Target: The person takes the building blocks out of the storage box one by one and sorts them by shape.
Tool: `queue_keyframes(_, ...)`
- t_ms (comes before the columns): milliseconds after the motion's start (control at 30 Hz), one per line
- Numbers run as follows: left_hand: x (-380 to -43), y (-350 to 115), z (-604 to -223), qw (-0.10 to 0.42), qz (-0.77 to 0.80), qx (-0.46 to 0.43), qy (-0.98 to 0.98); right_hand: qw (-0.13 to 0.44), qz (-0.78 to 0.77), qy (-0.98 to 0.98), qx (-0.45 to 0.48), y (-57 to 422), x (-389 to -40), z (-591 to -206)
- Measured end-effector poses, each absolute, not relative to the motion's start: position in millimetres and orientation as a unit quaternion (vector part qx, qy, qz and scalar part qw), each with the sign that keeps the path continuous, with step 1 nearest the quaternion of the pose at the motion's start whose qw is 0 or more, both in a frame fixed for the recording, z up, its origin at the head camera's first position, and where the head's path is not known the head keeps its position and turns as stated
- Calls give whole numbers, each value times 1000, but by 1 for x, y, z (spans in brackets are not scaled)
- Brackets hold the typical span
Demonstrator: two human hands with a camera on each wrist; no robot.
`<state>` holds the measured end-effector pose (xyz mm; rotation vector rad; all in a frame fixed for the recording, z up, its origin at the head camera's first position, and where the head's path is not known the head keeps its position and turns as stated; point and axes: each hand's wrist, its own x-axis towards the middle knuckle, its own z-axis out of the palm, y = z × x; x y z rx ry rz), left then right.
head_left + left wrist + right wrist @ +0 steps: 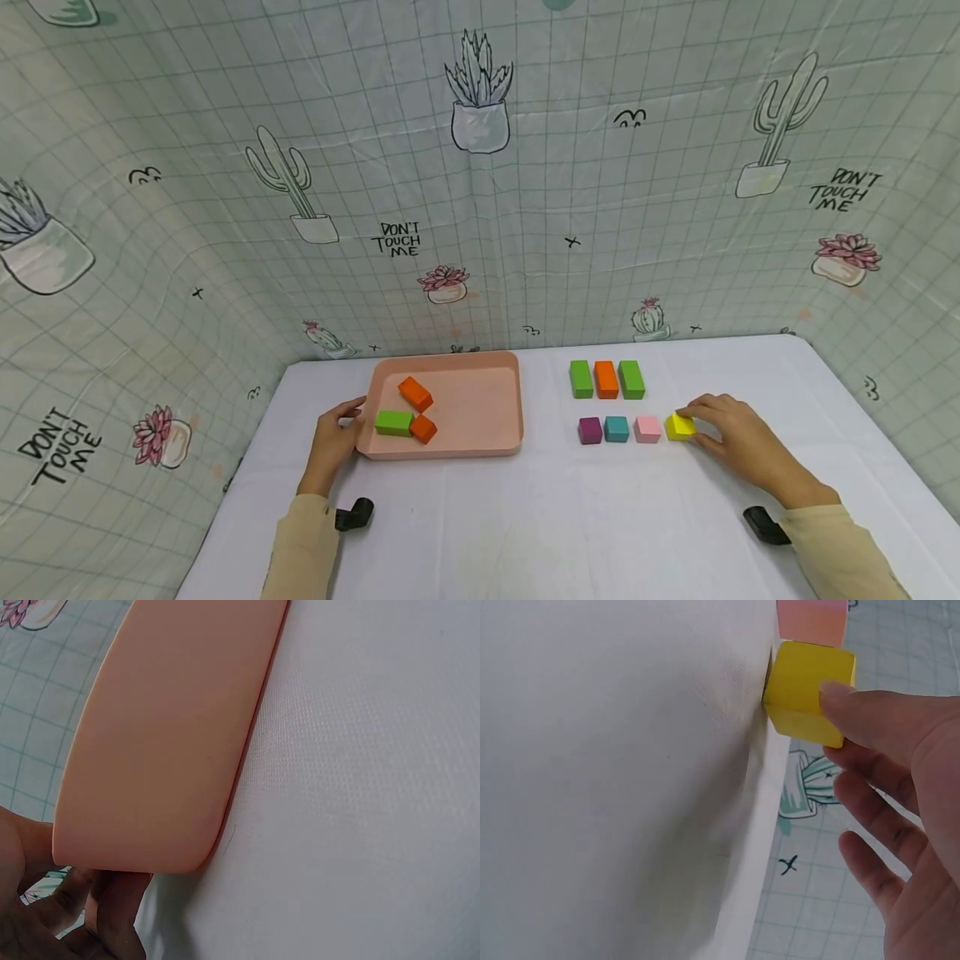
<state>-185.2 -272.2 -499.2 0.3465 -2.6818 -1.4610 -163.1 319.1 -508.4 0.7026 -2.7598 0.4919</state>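
Observation:
My right hand (738,437) pinches a yellow cube (679,427) between thumb and fingers, at the right end of a row of cubes. In the right wrist view the thumb (885,720) lies on one face of the cube, and the other fingers curl loosely behind. A pink cube (647,430) stands just left of it. On the other side, my left hand (332,437) holds the left end of a shallow peach tray (465,451). The left wrist view shows its bent fingers (124,907) against the end wall.
Inside the tray lie a green block (393,422) and two orange blocks (415,394). The cube row continues left with a teal cube (617,429) and a purple cube (590,431). Behind it stand two green blocks (581,379) flanking an orange block (606,380). A patterned cloth (480,217) backs the table.

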Motion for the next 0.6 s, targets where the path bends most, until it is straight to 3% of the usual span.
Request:
queue_keyframes(333,-185,-272,-500,41,-480,109,-869,118,168,-946,251,318,-165,-510)
queue_keyframes(600,-187,-272,-501,39,-478,113,-870,149,187,-938,252,308,-166,-501)
